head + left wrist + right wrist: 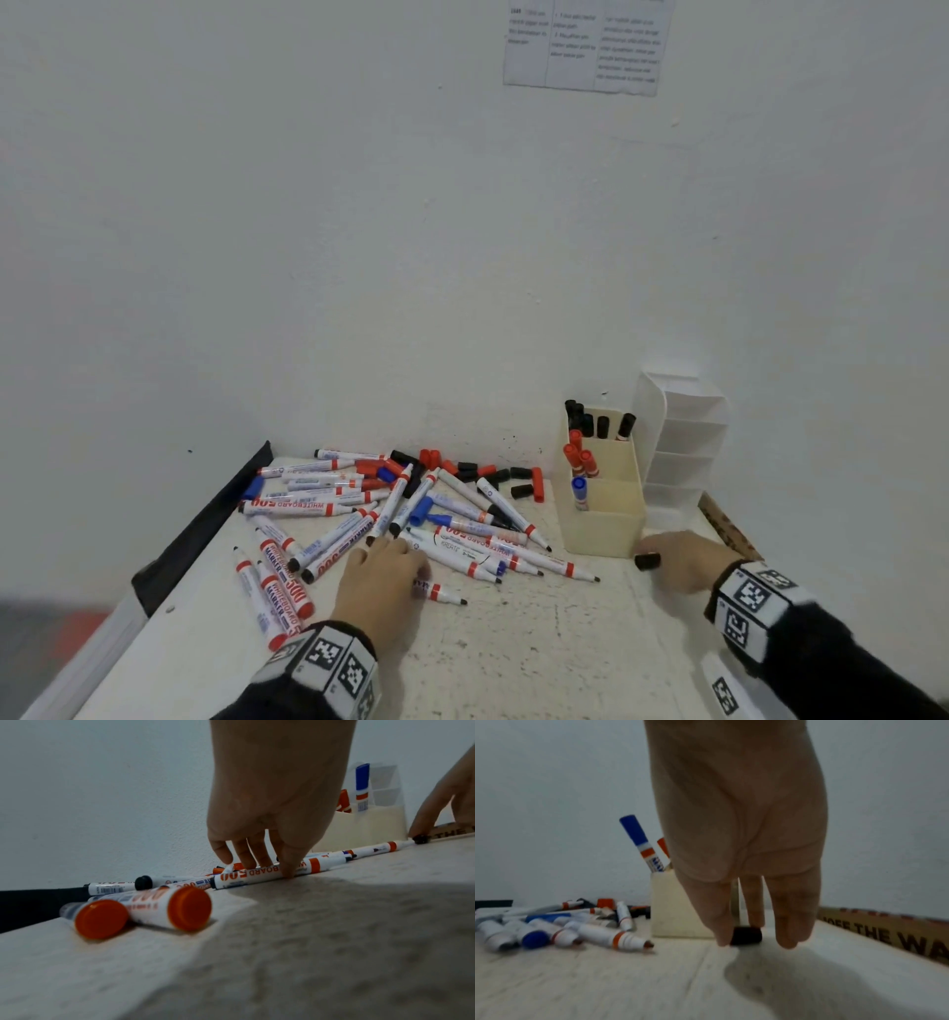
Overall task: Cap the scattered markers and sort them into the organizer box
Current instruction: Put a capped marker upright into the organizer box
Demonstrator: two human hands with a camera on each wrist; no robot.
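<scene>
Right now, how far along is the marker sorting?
Done: a few capped markers stand in the cream organizer box, black at the back, red in the middle, one blue in front. In hand: the left hand grips an uncapped marker; the right hand pinches a black cap. Left: most of the pile and loose caps.

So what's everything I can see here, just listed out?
table: one, off-white, speckled, against the wall.
loose markers: a heap, too tangled to count; white barrels, mostly uncapped, table's left half.
loose caps: several, black, red and blue, behind the heap.
organizer box: one, cream, right of the heap; capped black, red and blue markers stand in separate compartments.
white divider rack: one, behind the box.
paper sheet: one, on the wall.
left hand: pinches a marker.
right hand: pinches a black cap.
</scene>
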